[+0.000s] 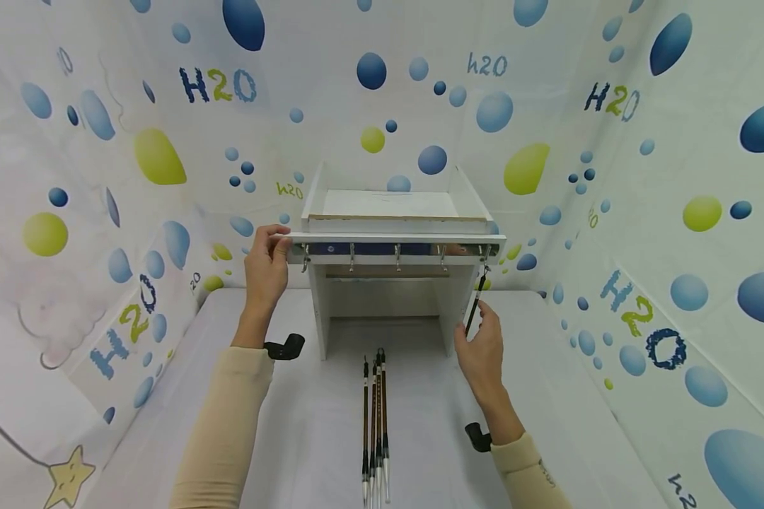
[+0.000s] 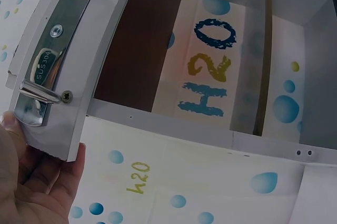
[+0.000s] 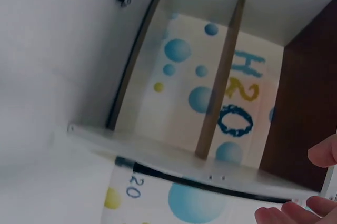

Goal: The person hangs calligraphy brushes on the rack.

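My left hand (image 1: 269,272) grips the left end of a white board with a metal hook rail (image 1: 375,249), thumb at its front and fingers behind. This board runs across the front of a white wooden shelf unit (image 1: 319,311). From the rightmost hook hangs a dark, slender brush (image 1: 477,300). My right hand (image 1: 482,348) is beside that brush, thumb and fingers apart. In the right wrist view the brush (image 3: 210,186) lies along the unit's outer side, one end close to my fingertips (image 3: 295,212).
Several brushes (image 1: 374,424) lie side by side on the white-covered table (image 1: 318,438), in front of the unit. An open tray-like top (image 1: 388,205) sits above the hook rail. Patterned sheets (image 1: 331,92) hang behind and on both sides.
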The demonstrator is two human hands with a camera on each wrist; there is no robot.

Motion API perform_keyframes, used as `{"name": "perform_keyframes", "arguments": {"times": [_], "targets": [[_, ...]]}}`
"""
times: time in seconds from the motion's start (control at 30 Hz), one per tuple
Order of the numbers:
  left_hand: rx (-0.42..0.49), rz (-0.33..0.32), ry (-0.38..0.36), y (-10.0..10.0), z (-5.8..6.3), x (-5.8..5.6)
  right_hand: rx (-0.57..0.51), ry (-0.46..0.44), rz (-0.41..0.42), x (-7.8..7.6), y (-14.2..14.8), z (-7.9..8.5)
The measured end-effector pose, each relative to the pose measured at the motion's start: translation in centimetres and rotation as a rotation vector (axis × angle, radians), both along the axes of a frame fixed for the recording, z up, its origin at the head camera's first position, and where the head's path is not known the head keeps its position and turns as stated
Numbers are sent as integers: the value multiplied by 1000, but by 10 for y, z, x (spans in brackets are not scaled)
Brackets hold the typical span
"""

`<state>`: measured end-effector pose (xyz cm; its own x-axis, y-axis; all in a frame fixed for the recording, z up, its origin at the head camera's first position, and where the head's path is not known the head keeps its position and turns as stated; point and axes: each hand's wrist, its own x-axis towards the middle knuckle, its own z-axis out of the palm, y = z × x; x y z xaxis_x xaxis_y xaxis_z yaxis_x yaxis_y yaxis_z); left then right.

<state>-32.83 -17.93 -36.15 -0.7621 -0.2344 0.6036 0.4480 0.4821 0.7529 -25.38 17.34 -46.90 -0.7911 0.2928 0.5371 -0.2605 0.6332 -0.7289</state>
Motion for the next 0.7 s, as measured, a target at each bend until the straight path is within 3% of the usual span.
{"name": "perform_keyframes", "arguments": {"times": [0.17,0.47,0.7], "targets": [[4,4,6,0,-1,-2,11,-8,34,17,-21,-14],[15,1,42,1,-1,-1,-9,-221,143,37,-55,-50],[8,6,42,2,-2,1,27,-319,176,43,-72,-82]]}}
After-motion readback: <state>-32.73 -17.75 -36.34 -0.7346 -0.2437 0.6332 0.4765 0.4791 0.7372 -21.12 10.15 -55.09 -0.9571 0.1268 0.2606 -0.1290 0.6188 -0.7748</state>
